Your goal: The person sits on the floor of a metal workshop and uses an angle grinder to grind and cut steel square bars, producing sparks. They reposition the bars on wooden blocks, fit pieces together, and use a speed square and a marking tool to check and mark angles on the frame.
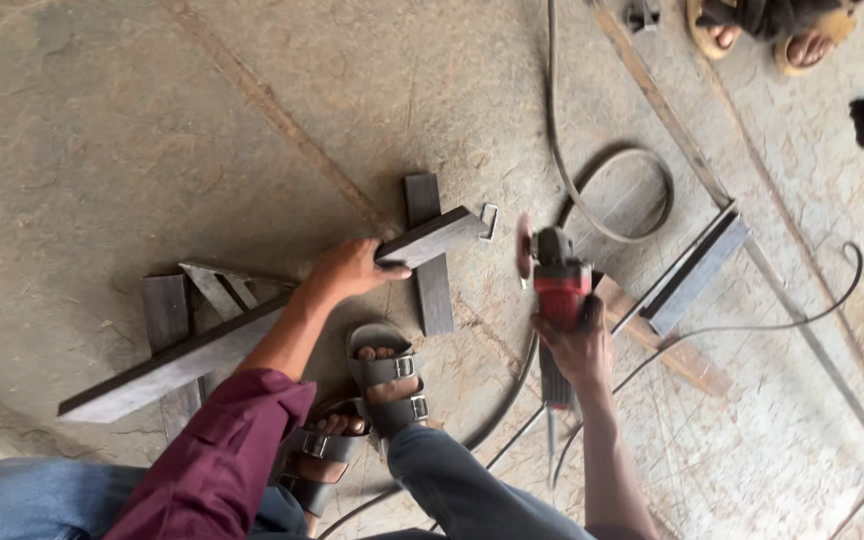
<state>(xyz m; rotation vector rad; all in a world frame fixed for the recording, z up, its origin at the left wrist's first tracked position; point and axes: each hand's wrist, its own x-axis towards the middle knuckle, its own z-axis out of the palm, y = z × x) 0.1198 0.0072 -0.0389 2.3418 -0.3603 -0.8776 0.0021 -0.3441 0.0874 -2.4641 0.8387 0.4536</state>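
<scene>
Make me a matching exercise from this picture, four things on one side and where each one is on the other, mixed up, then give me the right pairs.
Things:
1. long steel bar
2. angle grinder
3. looped cable
4. short upright steel piece

Places:
A. lying on the floor beyond the grinder
B. gripped by the right hand
C. held near its far end by the left hand
D. flat on the floor, crossed under the long bar's far end

Pairs: 1-C, 2-B, 3-A, 4-D
</scene>
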